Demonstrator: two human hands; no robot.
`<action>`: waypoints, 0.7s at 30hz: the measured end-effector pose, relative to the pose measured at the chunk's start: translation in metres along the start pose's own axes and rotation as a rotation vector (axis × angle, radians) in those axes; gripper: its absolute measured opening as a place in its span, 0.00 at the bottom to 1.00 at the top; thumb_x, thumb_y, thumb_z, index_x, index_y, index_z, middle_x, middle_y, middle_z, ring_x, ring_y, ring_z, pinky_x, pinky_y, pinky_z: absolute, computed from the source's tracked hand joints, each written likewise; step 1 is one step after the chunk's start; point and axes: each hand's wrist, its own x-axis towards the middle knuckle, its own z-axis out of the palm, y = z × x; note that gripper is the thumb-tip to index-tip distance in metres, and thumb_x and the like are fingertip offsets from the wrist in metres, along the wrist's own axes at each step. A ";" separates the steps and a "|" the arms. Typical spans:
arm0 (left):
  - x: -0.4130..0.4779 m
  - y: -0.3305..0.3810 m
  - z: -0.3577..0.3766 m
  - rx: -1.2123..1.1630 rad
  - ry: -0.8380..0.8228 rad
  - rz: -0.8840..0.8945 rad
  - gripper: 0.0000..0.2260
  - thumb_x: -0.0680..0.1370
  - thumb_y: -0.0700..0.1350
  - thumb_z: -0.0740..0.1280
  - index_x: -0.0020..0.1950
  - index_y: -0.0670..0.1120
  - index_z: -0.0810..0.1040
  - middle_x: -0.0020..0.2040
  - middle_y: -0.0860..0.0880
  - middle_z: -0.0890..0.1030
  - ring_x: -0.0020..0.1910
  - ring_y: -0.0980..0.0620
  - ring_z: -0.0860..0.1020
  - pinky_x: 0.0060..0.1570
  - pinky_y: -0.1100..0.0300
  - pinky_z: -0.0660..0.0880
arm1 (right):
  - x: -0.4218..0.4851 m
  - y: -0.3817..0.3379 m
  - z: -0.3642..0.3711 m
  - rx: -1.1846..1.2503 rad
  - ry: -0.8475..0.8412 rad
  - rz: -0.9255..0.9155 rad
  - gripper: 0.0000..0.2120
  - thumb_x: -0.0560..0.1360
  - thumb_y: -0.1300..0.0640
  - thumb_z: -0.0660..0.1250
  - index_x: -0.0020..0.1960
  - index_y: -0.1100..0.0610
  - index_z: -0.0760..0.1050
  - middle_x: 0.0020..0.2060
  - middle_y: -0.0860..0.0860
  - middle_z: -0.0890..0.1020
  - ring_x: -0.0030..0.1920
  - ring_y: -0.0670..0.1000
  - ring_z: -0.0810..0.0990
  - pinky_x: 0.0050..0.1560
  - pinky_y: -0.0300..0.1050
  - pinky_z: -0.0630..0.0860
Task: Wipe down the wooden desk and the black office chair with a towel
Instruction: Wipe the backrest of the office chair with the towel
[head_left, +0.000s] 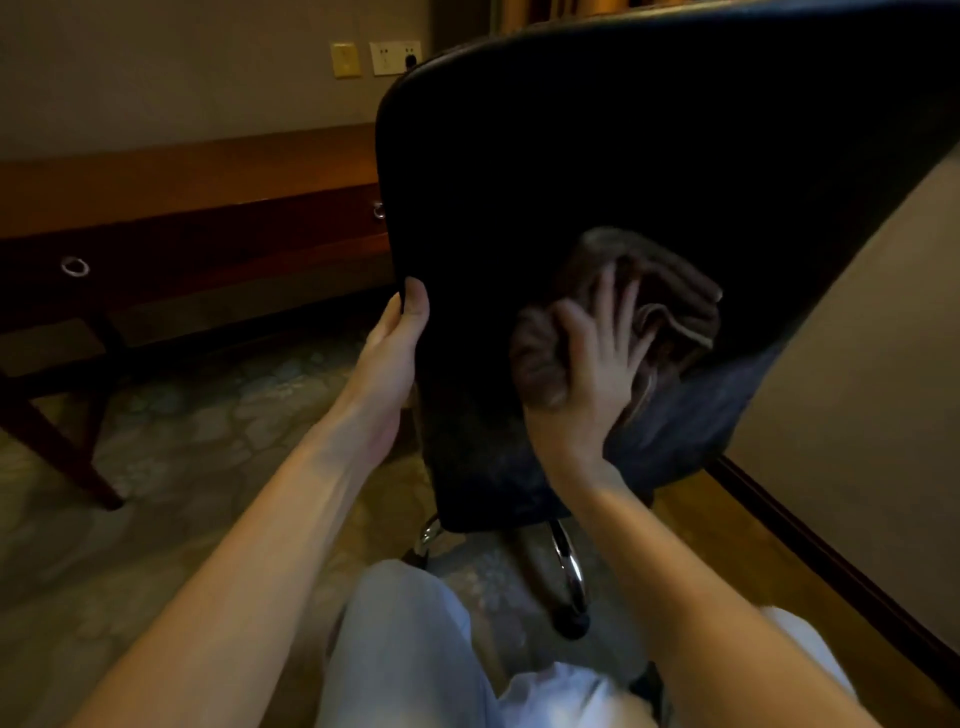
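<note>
My left hand (397, 332) grips the left edge of the backrest of the black office chair (623, 156). The thumb lies flat on the side that faces me, and the other fingers go round the edge to the far side, so I see only a small part of them. The hand is clamped on this edge.

My right hand (592, 364) lies on the brown towel (670, 291) and presses it against the lower part of the same backrest. The fingers (605, 291) are straight and spread apart, and the thumb stands out to the left. They do not close round the cloth. The towel is crumpled under my palm; its folds come out above and to the right of the fingers, and a pale hem shows on the right side.

The backrest fills the upper right of the view. Below it I see a chrome leg (569, 566) of the chair base, which ends in a black caster (570, 621) on the patterned carpet (208, 415).

The wooden desk (182, 176) stands to the left, against the wall and behind the chair. Its dark drawer front has a metal ring pull (75, 266). On the wall above it there are a white socket plate (395, 57) and a yellow plate (345, 60) beside it. At the bottom my light trousers (405, 649) are visible.
</note>
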 end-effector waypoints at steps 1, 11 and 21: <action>0.002 -0.001 -0.006 0.006 -0.001 0.002 0.37 0.75 0.71 0.62 0.82 0.59 0.61 0.76 0.60 0.70 0.75 0.58 0.69 0.77 0.47 0.62 | -0.011 0.005 0.002 -0.050 -0.057 -0.086 0.11 0.84 0.51 0.61 0.64 0.54 0.72 0.75 0.61 0.68 0.77 0.67 0.63 0.76 0.73 0.52; 0.012 -0.004 -0.047 0.055 -0.110 0.028 0.20 0.85 0.57 0.54 0.78 0.59 0.67 0.74 0.58 0.75 0.73 0.57 0.71 0.78 0.48 0.62 | -0.080 0.007 0.022 -0.109 -0.716 -0.455 0.16 0.75 0.62 0.75 0.62 0.57 0.81 0.71 0.53 0.77 0.75 0.56 0.71 0.73 0.56 0.70; 0.008 -0.005 -0.040 0.065 -0.152 0.048 0.13 0.86 0.55 0.55 0.68 0.66 0.73 0.67 0.64 0.79 0.69 0.61 0.75 0.72 0.54 0.67 | 0.027 -0.053 -0.050 -0.013 0.041 -0.423 0.12 0.85 0.51 0.60 0.61 0.55 0.76 0.63 0.58 0.81 0.63 0.62 0.81 0.69 0.75 0.62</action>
